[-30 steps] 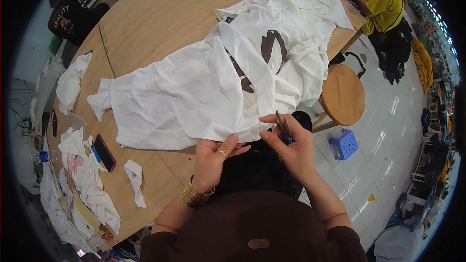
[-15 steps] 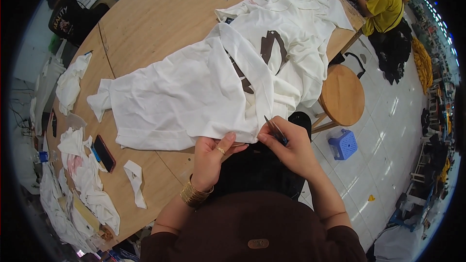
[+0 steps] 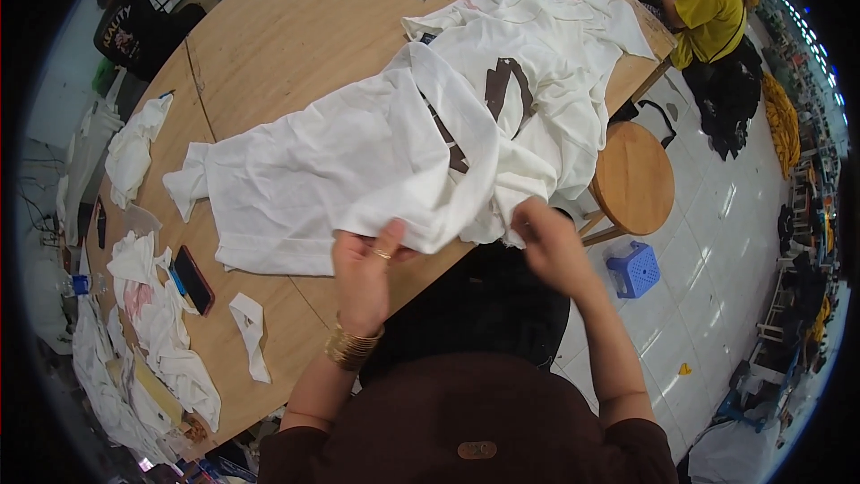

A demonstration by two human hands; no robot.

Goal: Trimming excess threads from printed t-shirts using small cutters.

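Note:
A long white garment (image 3: 305, 170) lies across the table's near edge, its folded band curving down toward me. At its near edge, my left hand (image 3: 365, 260) pinches the cloth between thumb and fingers, lifting a fold. My right hand (image 3: 554, 246), smeared by motion, is curled beside the crumpled part of the white cloth (image 3: 515, 193). Its closed fingers hide the dark thread snips seen there in the earlier frame. Brown patches (image 3: 506, 94) show among the white folds beyond the band.
A phone (image 3: 194, 280), a loose white strip (image 3: 250, 336) and white scraps (image 3: 161, 332) lie on the round wooden table (image 3: 287, 45). At right stand a wooden stool (image 3: 633, 175) and a small blue stool (image 3: 634, 269). A person in yellow (image 3: 712, 13) works at the far right.
My left hand has moved left along the garment's edge and raised a fold. My right hand has moved right, away from that edge; the snips have gone out of sight.

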